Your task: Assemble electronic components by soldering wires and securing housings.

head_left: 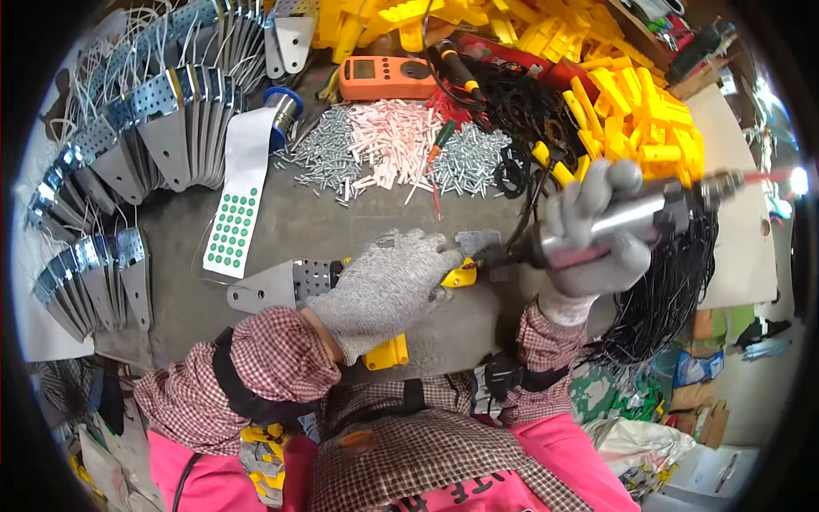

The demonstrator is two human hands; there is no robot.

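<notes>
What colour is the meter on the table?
Mostly orange: the meter shows best in the head view.

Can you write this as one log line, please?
Left hand: gloved, over yellow part | Right hand: gripping power driver, tip near yellow part | Beside left hand: grey metal plate | Beyond: silver screws, orange meter

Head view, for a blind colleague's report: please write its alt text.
A gloved left hand holds a yellow piece on a workbench; the gloved right hand grips a driver-like power tool beside it. Beyond lie small silver fasteners, yellow parts and an orange meter.
</notes>
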